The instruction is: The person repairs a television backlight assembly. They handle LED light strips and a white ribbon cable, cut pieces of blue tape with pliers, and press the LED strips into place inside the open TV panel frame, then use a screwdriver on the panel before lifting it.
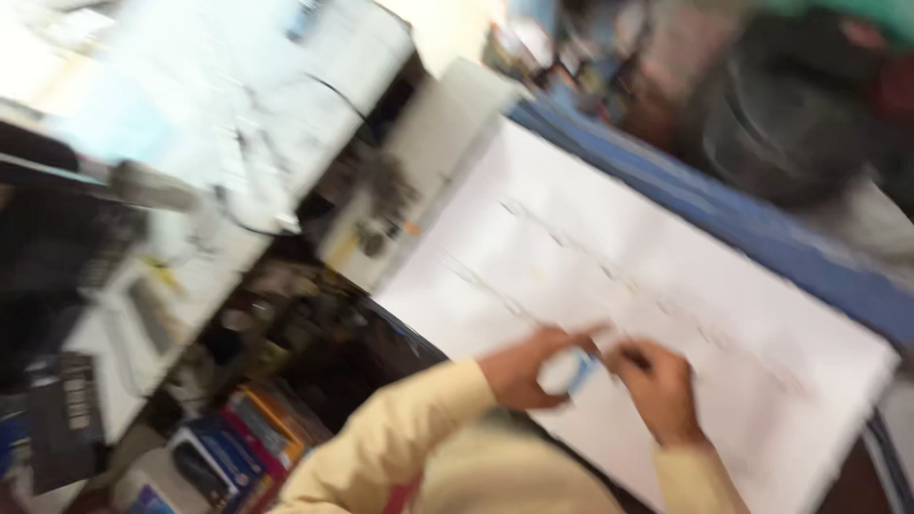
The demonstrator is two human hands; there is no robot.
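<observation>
A wide white sheet (666, 276) covers most of the counter (762, 233), whose blue edge shows along the far side. Faint pencil-like lines run across the sheet, too blurred to read. To the left, below the counter's edge, lies a crowded area of boxes and book-like items (238, 438), smeared by camera motion.

Both hands meet low on the sheet, near its front edge. The left hand (524, 369), in a pale yellow sleeve (400, 433), curls around a small white and blue object (569, 371), perhaps an eraser or a small tape, though the blur hides which. The right hand (662, 390) closes beside it and seems to pinch something thin and dark at its fingertips, likely a pen or pencil; that cannot be told for sure.

As a judgement, the main risk is smudging or creasing the sheet, since both wrists hover just over the drawn lines and the front edge sits close to the counter's rim. The small object could also slip from the left hand's grip, which looks narrow and wraps it only partly.
</observation>
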